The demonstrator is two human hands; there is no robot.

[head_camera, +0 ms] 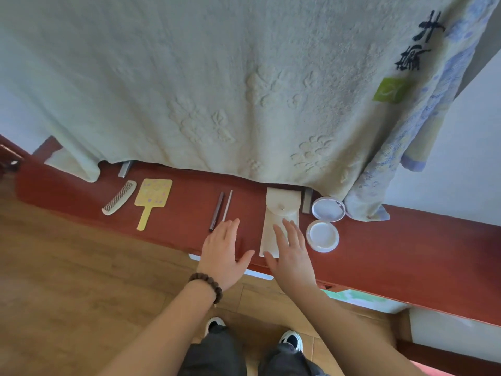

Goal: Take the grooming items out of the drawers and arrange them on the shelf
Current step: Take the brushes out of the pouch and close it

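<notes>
Two round white compact halves lay open at the right end of the red shelf [406, 240]: the far one [328, 209] tilted against the hanging towel, the near one [322, 235] flat, both showing pale insides with contents I could not make out. A cream pouch [280, 213] with a snap flap, closed, lay just left of them, its near end at the shelf's front edge. Further left sat two slim sticks side by side, a dark pencil [217, 210] and a pale pencil [227, 205]. Well left of those lay a yellow hand mirror [151, 198], handle toward the near edge, and a white comb [119, 197] beside it.

Both forearms reached forward from the near side. Left hand [223, 253], with a beaded bracelet [207, 284] on the wrist, was flat, palm down, fingers spread, holding nothing; its fingertips ended just beside the near tips of the two pencils. Right hand [291, 256] was likewise splayed open and empty, palm down, fingers over the near half of the pouch; contact could not be told. A large pale green towel [217, 90] hung over the far side of the shelf, with a blue patterned cloth [401, 158] at far right. Below the shelf's front edge a light drawer [360, 298] showed partly open, contents unclear.
</notes>
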